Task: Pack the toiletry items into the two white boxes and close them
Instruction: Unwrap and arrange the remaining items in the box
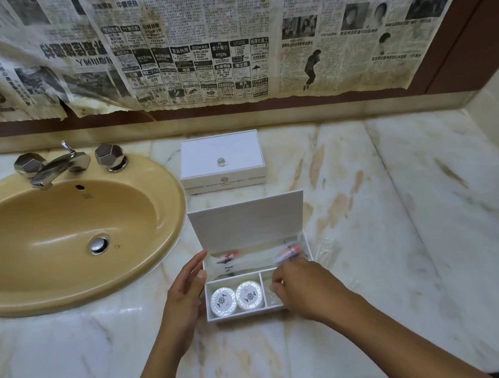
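An open white box (pixel 243 314) sits near the counter's front edge, its lid (pixel 249 222) standing upright at the back. Two round wrapped soaps (pixel 236 298) lie in its front left compartment. Clear sachets with orange print (pixel 228 256) lie in the long rear compartment. My left hand (pixel 187 291) rests with straight fingers against the box's left wall. My right hand (pixel 303 282) hovers over the right side of the box and pinches a blurred clear packet with an orange end (pixel 289 252). A second white box (pixel 220 161), lid shut with a small clear knob, stands behind.
A tan oval sink (pixel 59 235) with a chrome tap (pixel 54 166) lies to the left of the boxes. The marble counter (pixel 428 207) stretches away to the right. Old newspaper sheets (pixel 197 31) cover the wall behind.
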The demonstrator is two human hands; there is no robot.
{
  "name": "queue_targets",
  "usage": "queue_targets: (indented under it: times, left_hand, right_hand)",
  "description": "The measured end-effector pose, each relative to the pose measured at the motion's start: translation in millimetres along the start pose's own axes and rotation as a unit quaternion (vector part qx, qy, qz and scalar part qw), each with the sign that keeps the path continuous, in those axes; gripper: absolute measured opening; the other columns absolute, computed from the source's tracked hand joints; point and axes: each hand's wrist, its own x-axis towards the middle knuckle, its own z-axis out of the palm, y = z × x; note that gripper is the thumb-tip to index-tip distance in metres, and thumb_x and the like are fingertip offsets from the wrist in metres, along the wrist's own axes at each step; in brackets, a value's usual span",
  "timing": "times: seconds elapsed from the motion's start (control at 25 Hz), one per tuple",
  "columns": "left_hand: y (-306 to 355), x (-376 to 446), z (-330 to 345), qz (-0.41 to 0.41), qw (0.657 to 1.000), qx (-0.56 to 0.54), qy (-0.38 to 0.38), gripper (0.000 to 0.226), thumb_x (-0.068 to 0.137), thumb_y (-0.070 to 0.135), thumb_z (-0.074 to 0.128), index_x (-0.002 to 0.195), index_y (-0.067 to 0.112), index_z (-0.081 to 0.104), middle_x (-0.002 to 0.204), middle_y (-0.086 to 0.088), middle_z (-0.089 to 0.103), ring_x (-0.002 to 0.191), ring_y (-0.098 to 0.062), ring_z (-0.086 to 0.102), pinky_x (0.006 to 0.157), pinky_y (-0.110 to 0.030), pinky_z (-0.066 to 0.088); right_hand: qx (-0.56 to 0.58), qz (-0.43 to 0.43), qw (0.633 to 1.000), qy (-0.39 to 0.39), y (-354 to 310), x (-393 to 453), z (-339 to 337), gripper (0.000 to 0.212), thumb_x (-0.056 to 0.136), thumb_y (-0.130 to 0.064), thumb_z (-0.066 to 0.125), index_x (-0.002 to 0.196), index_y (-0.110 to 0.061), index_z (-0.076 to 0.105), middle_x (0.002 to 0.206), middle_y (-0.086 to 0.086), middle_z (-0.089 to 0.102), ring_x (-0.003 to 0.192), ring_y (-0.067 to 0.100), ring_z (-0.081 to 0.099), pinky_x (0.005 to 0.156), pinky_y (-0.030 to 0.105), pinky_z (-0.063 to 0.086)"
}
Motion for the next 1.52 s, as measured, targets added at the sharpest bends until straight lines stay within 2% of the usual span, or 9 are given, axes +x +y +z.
queue_targets:
  times: [0.16,0.32,0.64,0.76,0.88,1.04,1.2,1.36,1.52]
  left_hand:
    - [-1,1,-1,0.004,1.000,-0.001,-0.004,0.032,0.103,0.032,0.053,0.125,0.052,0.063,0.135,0.006,0.065,0.126,-0.020,0.062,0.108,-0.053,0.047]
    - [-3,2,-2,0.005,1.000,0.001,-0.004,0.032,0.103,0.032,0.053,0.126,0.052,0.063,0.137,0.008,0.064,0.130,-0.020,0.059,0.111,-0.051,0.045]
    - [-4,4,-4,0.005,1.000,0.010,-0.008,0.032,0.104,0.033,0.052,0.128,0.052,0.061,0.142,0.008,0.060,0.136,-0.021,0.053,0.114,-0.051,0.040]
    - [-1,1,-1,0.006,1.000,0.009,0.002,0.032,0.104,0.032,0.052,0.127,0.051,0.062,0.138,0.010,0.062,0.130,-0.016,0.057,0.108,-0.041,0.046]
    - [2,-1,2,0.003,1.000,0.004,0.004,0.033,0.104,0.028,0.051,0.125,0.050,0.064,0.135,0.010,0.065,0.126,-0.014,0.061,0.101,-0.035,0.049]
    - [2,0,0,0.004,1.000,0.007,0.002,0.033,0.104,0.029,0.051,0.126,0.050,0.063,0.137,0.007,0.064,0.128,-0.017,0.060,0.108,-0.042,0.047]
    - [5,-2,4,-0.002,1.000,-0.009,0.004,0.033,0.105,0.025,0.050,0.129,0.044,0.063,0.131,0.003,0.068,0.119,-0.017,0.066,0.096,-0.035,0.052]
    - [6,-2,4,-0.004,1.000,-0.014,0.007,0.033,0.105,0.024,0.049,0.127,0.044,0.064,0.130,0.002,0.069,0.118,-0.019,0.067,0.097,-0.039,0.052]
    - [6,-2,3,-0.005,1.000,-0.013,0.007,0.033,0.105,0.025,0.049,0.128,0.044,0.063,0.131,0.002,0.068,0.119,-0.019,0.066,0.100,-0.040,0.052]
  right_hand:
    - [0.002,0.010,0.998,-0.062,-3,-4,13,0.048,0.094,-0.053,0.040,0.095,-0.013,0.067,0.103,0.008,0.066,0.099,0.027,0.057,0.080,0.033,0.043]
    - [-0.001,0.009,0.998,-0.056,-1,-6,14,0.058,0.094,-0.059,0.031,0.089,-0.012,0.065,0.100,0.008,0.066,0.097,0.027,0.056,0.076,0.033,0.041]
    - [0.038,-0.041,0.996,0.063,6,-8,-3,0.029,0.093,-0.045,0.047,0.091,-0.024,0.067,0.091,-0.002,0.068,0.088,0.016,0.059,0.072,0.029,0.045]
    - [0.071,-0.042,0.988,0.128,19,-7,-13,0.017,0.091,-0.031,0.053,0.093,-0.025,0.069,0.097,-0.006,0.068,0.085,0.012,0.060,0.073,0.026,0.046]
    - [0.072,-0.008,0.982,0.176,40,-10,-22,0.017,0.091,-0.025,0.054,0.099,-0.025,0.069,0.098,-0.008,0.066,0.085,0.009,0.056,0.073,0.021,0.043]
    - [0.047,0.054,0.986,0.153,67,-19,-18,0.017,0.089,-0.019,0.056,0.101,-0.024,0.067,0.099,-0.007,0.061,0.089,0.010,0.054,0.075,0.020,0.039]
    - [-0.005,0.090,0.991,0.099,82,-25,-4,0.022,0.085,-0.013,0.055,0.099,-0.025,0.066,0.106,-0.005,0.058,0.099,0.015,0.052,0.079,0.024,0.037]
    - [-0.063,0.089,0.993,0.039,87,-26,10,0.026,0.084,-0.020,0.060,0.109,-0.028,0.061,0.112,-0.004,0.053,0.108,0.017,0.046,0.085,0.028,0.035]
    - [-0.077,0.081,0.993,0.044,87,-24,18,0.022,0.085,-0.022,0.061,0.106,-0.027,0.063,0.108,-0.004,0.052,0.104,0.017,0.045,0.079,0.026,0.034]
